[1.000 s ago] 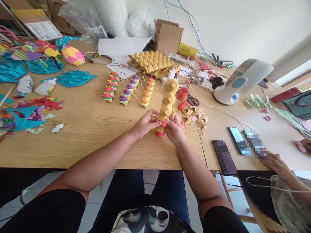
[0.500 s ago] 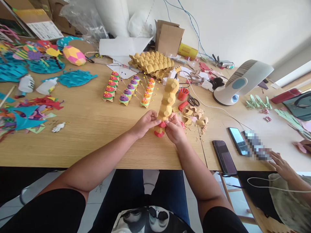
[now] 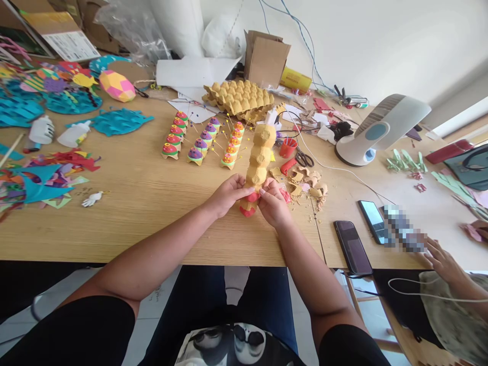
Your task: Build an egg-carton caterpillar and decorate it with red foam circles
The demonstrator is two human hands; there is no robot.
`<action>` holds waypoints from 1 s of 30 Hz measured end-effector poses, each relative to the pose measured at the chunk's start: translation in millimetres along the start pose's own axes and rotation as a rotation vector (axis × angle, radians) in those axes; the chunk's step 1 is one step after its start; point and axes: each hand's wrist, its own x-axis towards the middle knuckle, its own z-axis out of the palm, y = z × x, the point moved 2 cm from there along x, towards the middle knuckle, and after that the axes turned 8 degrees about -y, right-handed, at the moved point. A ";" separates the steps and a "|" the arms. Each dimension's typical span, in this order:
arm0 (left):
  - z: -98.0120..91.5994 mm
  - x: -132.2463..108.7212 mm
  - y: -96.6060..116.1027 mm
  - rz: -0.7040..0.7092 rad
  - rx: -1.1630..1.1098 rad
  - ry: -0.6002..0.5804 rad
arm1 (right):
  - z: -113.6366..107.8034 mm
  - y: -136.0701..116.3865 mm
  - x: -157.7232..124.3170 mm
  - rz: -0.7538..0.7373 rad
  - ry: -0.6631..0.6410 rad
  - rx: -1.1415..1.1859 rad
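Note:
Between my two hands is a strip of tan egg carton (image 3: 258, 158), its row of bumps running away from me. Red clay (image 3: 247, 211) covers parts of its near end. My left hand (image 3: 227, 195) grips the strip from the left, with the thumb on a red patch. From the other side my right hand (image 3: 275, 204) pinches it, thumb close to the same patch. The fingers beneath the strip are partly hidden. Just beyond stand three decorated strips, one red and green (image 3: 175, 134), one purple (image 3: 204, 140) and one orange (image 3: 233, 145), with pins stuck in them.
Torn carton scraps (image 3: 299, 183), black scissors (image 3: 304, 159) and a red cup (image 3: 287, 147) lie right of the strip. Egg trays (image 3: 238, 99) sit behind. A white fan (image 3: 381, 129) and phones (image 3: 353, 247) are on the right, near another person's hand (image 3: 444, 259).
The carton strip has shifted slightly left and its far end has tipped a little. Both hands keep their hold with the thumbs near the red patch.

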 end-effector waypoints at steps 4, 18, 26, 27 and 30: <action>-0.9 -0.2 1.1 -0.036 -0.020 0.030 | -1.8 1.0 0.8 0.028 0.007 0.013; -2.5 -0.7 4.3 -0.114 -0.172 -0.010 | -4.8 -0.1 2.7 -0.018 0.008 0.105; -1.6 -0.1 2.0 -0.136 -0.239 -0.002 | -4.6 3.0 3.4 -0.008 -0.003 0.098; -2.1 0.3 1.1 -0.135 -0.254 -0.006 | -5.3 3.0 3.6 -0.002 0.007 0.103; -3.6 1.3 0.0 -0.122 -0.307 -0.035 | -7.8 2.4 3.6 0.020 0.043 0.113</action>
